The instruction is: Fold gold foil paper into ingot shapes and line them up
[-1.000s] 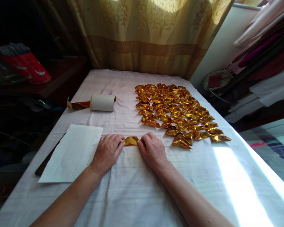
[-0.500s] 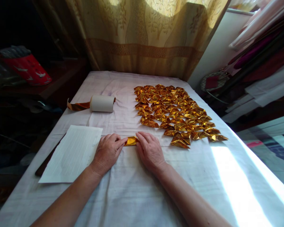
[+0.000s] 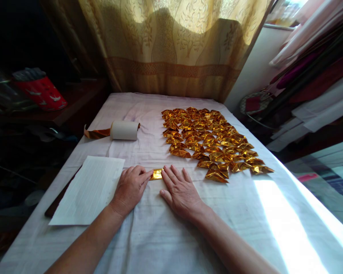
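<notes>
A small folded strip of gold foil paper (image 3: 156, 174) lies flat on the cloth-covered table between my hands. My left hand (image 3: 131, 186) pinches its left end, thumb and fingers together. Spread flat on the cloth, my right hand (image 3: 180, 190) touches the strip's right end with its fingertips, the thumb apart. Beyond my right hand, several folded gold foil ingots (image 3: 205, 135) sit in close rows. A sheet of white paper (image 3: 88, 190) lies left of my left hand, over a dark flat object (image 3: 60, 194) mostly hidden beneath it.
A white roll (image 3: 125, 130) with a strip of copper-coloured foil (image 3: 97, 133) stands at the table's back left. A red container (image 3: 42, 93) is on a dark shelf further left. The curtain (image 3: 171, 49) hangs behind the table, and clothes (image 3: 322, 99) hang at the right.
My right hand has flattened and spread its fingers, its thumb moving away from the foil strip. My left hand keeps its pinch. The view has tilted up slightly.
</notes>
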